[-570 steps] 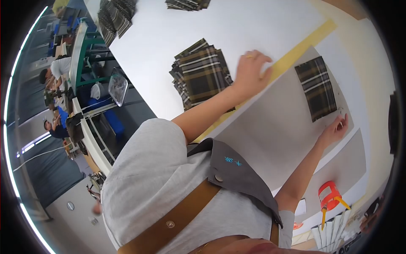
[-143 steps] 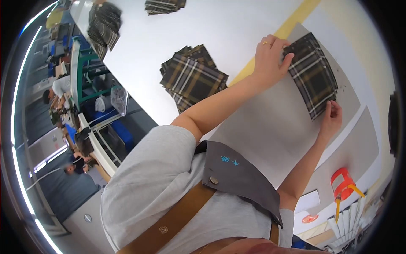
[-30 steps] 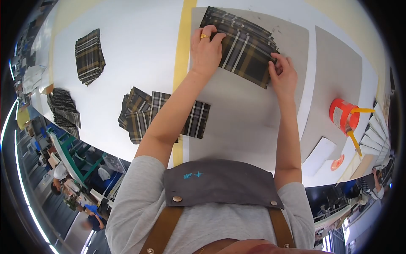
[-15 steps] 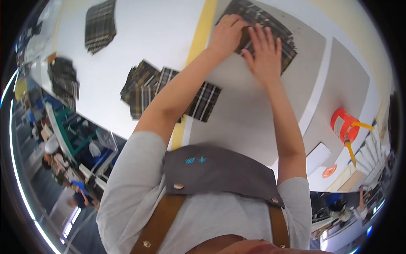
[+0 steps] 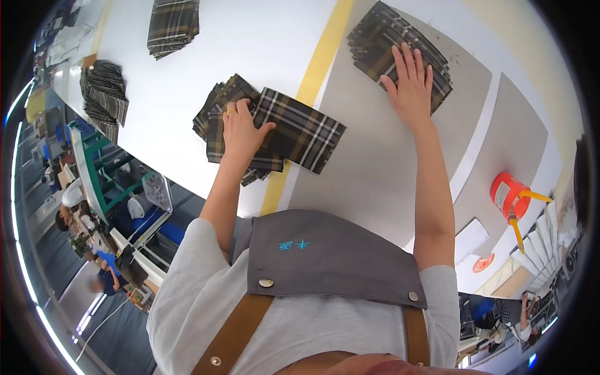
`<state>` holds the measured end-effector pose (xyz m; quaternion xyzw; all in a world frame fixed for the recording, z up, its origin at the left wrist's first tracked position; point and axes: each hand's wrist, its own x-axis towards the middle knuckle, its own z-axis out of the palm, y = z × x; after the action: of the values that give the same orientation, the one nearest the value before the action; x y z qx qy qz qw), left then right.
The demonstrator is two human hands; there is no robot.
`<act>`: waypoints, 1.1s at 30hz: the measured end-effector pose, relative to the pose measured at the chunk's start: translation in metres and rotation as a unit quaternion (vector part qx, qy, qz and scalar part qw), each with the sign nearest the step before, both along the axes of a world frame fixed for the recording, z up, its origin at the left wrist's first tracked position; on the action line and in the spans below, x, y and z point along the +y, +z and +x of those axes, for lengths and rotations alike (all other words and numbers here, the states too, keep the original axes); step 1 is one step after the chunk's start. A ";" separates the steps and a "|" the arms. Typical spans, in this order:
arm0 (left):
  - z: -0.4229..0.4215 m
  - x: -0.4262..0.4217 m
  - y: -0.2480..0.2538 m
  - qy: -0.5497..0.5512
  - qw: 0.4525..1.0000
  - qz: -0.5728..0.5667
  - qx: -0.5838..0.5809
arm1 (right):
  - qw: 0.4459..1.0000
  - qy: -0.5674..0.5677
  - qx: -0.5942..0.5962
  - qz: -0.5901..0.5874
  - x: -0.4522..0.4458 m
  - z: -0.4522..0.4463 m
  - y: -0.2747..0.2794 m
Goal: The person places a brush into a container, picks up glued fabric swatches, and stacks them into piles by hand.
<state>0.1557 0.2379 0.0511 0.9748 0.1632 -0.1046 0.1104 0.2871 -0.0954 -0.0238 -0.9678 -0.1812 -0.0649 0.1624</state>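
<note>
My right hand (image 5: 410, 87) lies with spread fingers on a fanned stack of plaid pieces (image 5: 382, 45) on the grey mat (image 5: 369, 156). My left hand (image 5: 242, 128), with a ring on one finger, rests on a loose pile of plaid pieces (image 5: 219, 103) on the white table, its thumb apart from the fingers. Beside that hand a plaid piece (image 5: 303, 128) lies across the yellow strip (image 5: 325, 47) and reaches onto the mat. Whether the left fingers pinch any cloth cannot be made out.
Two more plaid stacks (image 5: 174, 28) (image 5: 103, 94) lie at the far left of the table. A red container (image 5: 505, 190) with yellow-handled tools stands at the right, near a white card (image 5: 470, 237). Other people are in the background at both lower sides.
My left hand has moved from the fanned stack to the pile at the left. My right hand stays at the stack, and the view has shifted.
</note>
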 end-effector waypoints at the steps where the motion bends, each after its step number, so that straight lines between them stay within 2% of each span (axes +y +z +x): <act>1: 0.004 0.001 -0.001 0.027 0.999 -0.023 0.025 | 1.000 -0.001 0.005 0.002 0.000 -0.001 0.000; 2: 0.007 0.001 0.000 0.055 0.996 -0.044 0.049 | 1.000 -0.001 0.008 0.004 0.000 0.000 0.000; 5: 0.015 -0.001 0.010 0.042 0.994 -0.039 0.092 | 1.000 0.000 0.016 0.007 -0.002 -0.001 -0.001; 8: 0.015 0.005 0.012 -0.015 0.997 -0.060 0.043 | 1.000 0.000 0.025 0.013 0.000 0.001 0.002; 11: 0.011 -0.006 0.043 -0.050 0.973 -0.218 -0.050 | 0.999 0.002 0.035 0.033 -0.001 0.000 0.005; 13: 0.014 -0.023 0.081 -0.094 0.959 -0.266 -0.008 | 0.998 0.001 0.010 0.055 0.002 -0.002 0.018; 15: 0.022 -0.037 0.116 -0.131 0.935 -0.326 0.038 | 0.996 -0.005 -0.045 0.082 0.009 -0.006 0.056; 16: 0.025 -0.043 0.131 -0.146 0.918 -0.362 0.066 | 0.976 0.028 0.040 0.213 0.005 -0.010 0.068; 17: 0.028 -0.046 0.141 -0.161 0.898 -0.398 0.095 | 0.931 0.058 0.125 0.339 0.001 -0.015 0.078; 18: 0.030 -0.049 0.145 -0.164 0.863 -0.468 0.095 | 0.862 0.086 0.204 0.456 -0.004 -0.023 0.085; 19: 0.031 -0.051 0.137 -0.133 0.837 -0.526 0.075 | 0.756 0.111 0.329 0.555 -0.011 -0.035 0.090; 20: 0.033 -0.055 0.124 -0.103 0.805 -0.581 0.054 | 0.623 0.132 0.439 0.633 -0.020 -0.045 0.093; 21: 0.042 -0.063 0.113 -0.078 0.790 -0.606 0.047 | 0.603 0.177 0.472 0.618 -0.030 -0.052 0.093; 22: 0.050 -0.071 0.103 -0.055 0.774 -0.630 0.038 | 0.509 0.086 0.503 0.693 -0.040 -0.073 0.085; 23: 0.059 -0.080 0.092 -0.031 0.756 -0.653 0.028 | 0.536 0.040 0.473 0.698 -0.047 -0.091 0.076; 25: 0.075 -0.091 0.055 -0.011 0.772 -0.635 0.031 | 0.578 -0.051 0.413 0.702 -0.057 -0.113 0.064; 28: 0.099 -0.125 0.023 -0.016 0.836 -0.548 -0.015 | 0.686 -0.230 0.328 0.607 -0.065 -0.104 0.064; 31: 0.117 -0.155 -0.002 -0.045 0.896 -0.431 -0.094 | 0.785 -0.297 0.290 0.460 -0.074 -0.086 0.066; 32: 0.123 -0.165 -0.008 -0.030 0.889 -0.434 -0.144 | 0.813 -0.269 0.197 0.478 -0.067 -0.077 0.063; 33: 0.129 -0.170 -0.012 -0.038 0.895 -0.411 -0.168 | 0.832 -0.275 0.186 0.444 -0.071 -0.070 0.056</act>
<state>0.2845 0.0682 0.0396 0.8508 0.0479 -0.0016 0.5233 0.2167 -0.1659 0.0321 -0.7950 0.1744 0.0009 0.5811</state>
